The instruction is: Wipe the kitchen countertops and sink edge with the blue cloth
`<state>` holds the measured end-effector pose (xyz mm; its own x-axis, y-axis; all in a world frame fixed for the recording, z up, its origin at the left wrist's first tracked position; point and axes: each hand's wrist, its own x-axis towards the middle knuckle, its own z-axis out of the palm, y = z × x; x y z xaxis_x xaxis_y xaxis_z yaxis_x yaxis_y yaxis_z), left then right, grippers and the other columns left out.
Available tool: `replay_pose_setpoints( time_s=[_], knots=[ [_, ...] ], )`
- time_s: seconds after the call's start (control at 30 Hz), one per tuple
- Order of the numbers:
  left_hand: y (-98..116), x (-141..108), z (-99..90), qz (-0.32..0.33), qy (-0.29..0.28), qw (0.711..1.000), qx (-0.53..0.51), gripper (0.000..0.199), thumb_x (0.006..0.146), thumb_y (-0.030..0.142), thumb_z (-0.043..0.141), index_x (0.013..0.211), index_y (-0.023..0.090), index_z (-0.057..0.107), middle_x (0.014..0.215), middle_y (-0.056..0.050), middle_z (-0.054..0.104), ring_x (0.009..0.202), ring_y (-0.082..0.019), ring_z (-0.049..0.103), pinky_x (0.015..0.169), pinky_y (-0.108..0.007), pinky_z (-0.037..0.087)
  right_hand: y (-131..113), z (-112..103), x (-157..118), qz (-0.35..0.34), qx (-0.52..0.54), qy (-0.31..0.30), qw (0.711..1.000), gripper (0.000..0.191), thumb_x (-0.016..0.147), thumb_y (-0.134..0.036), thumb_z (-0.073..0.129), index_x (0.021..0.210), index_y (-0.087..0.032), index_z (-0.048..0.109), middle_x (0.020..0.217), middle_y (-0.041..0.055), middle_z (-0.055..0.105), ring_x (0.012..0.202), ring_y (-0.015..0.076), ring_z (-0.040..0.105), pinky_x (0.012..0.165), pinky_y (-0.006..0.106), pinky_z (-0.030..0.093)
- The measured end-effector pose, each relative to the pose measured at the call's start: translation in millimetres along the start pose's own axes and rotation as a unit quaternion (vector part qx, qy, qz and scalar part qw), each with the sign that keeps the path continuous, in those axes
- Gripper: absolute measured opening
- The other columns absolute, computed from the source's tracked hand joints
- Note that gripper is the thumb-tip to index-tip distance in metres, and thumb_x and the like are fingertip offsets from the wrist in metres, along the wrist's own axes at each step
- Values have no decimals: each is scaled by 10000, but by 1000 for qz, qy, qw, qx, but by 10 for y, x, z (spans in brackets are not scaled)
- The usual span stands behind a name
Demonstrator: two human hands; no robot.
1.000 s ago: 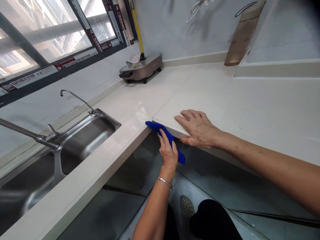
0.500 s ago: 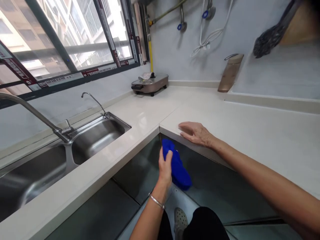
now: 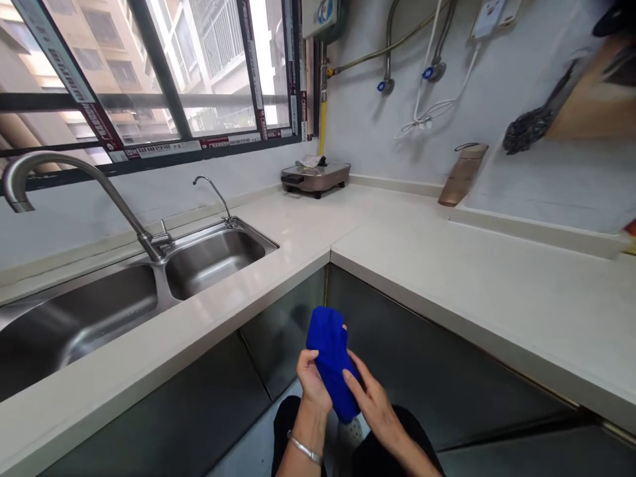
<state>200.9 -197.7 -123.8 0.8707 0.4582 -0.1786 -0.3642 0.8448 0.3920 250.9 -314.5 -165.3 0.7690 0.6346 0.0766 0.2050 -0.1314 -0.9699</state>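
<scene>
Held the folded blue cloth (image 3: 329, 361) at the lower centre of the frame, left hand (image 3: 314, 384) partly closed around its left side and right hand (image 3: 376, 407) partly closed on its lower right, thumb on top. Had the pale countertop's (image 3: 397, 245) inner corner just above in view, the double-basin sink (image 3: 161, 288) at left, the lidded electric pan (image 3: 318, 179) at upper centre and the brown bottle (image 3: 462, 175) at upper right.

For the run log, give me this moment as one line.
left hand: holding folded blue cloth | right hand: holding same cloth | cloth: off flat white countertop, before dark grey cabinet doors
</scene>
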Motion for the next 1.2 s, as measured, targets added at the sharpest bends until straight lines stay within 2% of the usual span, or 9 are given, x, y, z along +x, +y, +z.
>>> replay_pose_setpoints(
  time_s=[0.1, 0.2, 0.3, 0.4, 0.5, 0.63, 0.83, 1.0, 1.2],
  knots=[
    [-40, -178, -173, -28, 1, 1000, 0, 512, 675, 459, 652, 1056, 133, 753, 1183, -139, 729, 1228, -366, 611, 1079, -491, 475, 115, 101, -274, 16, -28, 18, 999, 552, 941, -602, 504, 1253, -172, 652, 1123, 116, 736, 1041, 265, 702, 906, 368, 573],
    [-70, -292, -304, -71, 10, 997, 18, 536, 751, 558, 652, 1077, 142, 745, 1225, -140, 712, 1256, -358, 593, 1111, -502, 445, 138, 14, -383, -46, -138, -27, 989, 418, 986, -520, 460, 993, -197, 725, 823, 66, 741, 745, 223, 710, 713, 324, 584],
    [-120, -348, -408, -92, 43, 994, 49, 481, 746, 530, 726, 1053, 160, 750, 1184, -126, 730, 1271, -333, 585, 1135, -466, 425, 101, -214, -382, -155, -234, -14, 960, 348, 1018, -386, 426, 1074, -235, 734, 972, 67, 756, 844, 210, 722, 773, 323, 582],
    [-169, -404, -480, -5, 101, 989, 108, 471, 693, 470, 819, 1085, 223, 735, 1200, -77, 724, 1253, -268, 596, 1129, -382, 420, -70, -526, -376, -243, -276, 76, 927, 319, 1007, -286, 460, 1224, -253, 691, 1176, 64, 728, 1050, 212, 699, 904, 351, 568],
    [-190, -459, -512, 65, 101, 968, 221, 520, 663, 487, 850, 1103, 250, 705, 1173, -56, 714, 1143, -232, 636, 1051, -357, 463, -391, -812, -430, -284, -264, 152, 909, 307, 980, -244, 518, 1236, -246, 686, 1207, 58, 717, 1126, 208, 669, 991, 363, 539],
    [-210, -391, -540, 48, 60, 949, 304, 578, 580, 379, 905, 1101, 232, 703, 1049, -53, 722, 1022, -218, 655, 974, -340, 487, -641, -952, -433, -232, -202, 188, 933, 276, 970, -289, 538, 1182, -256, 711, 1159, 43, 734, 1047, 195, 698, 935, 305, 563],
    [-242, -186, -742, 33, 90, 910, 403, 341, 540, 211, 860, 863, 178, 757, 878, -53, 722, 881, -222, 657, 933, -351, 495, -109, -810, -88, -96, -244, 72, 962, 359, 956, -429, 447, 999, -217, 734, 906, 79, 752, 794, 227, 715, 729, 323, 571],
    [-241, -120, -953, 58, 141, 897, 415, 444, 623, 433, 837, 990, 221, 707, 1039, -51, 708, 1019, -244, 645, 976, -363, 495, -47, -708, -49, -34, -153, 98, 983, 383, 997, -466, 401, 1074, -223, 688, 854, 43, 706, 700, 179, 645, 632, 268, 506],
    [-318, -45, -1083, 60, 171, 881, 437, 633, 539, 548, 889, 1040, 217, 689, 1204, -94, 671, 1250, -310, 558, 1137, -438, 392, -254, -624, -98, -30, -108, 14, 994, 354, 1004, -452, 425, 1076, -237, 696, 836, 23, 689, 727, 170, 633, 685, 261, 502]
  ],
)
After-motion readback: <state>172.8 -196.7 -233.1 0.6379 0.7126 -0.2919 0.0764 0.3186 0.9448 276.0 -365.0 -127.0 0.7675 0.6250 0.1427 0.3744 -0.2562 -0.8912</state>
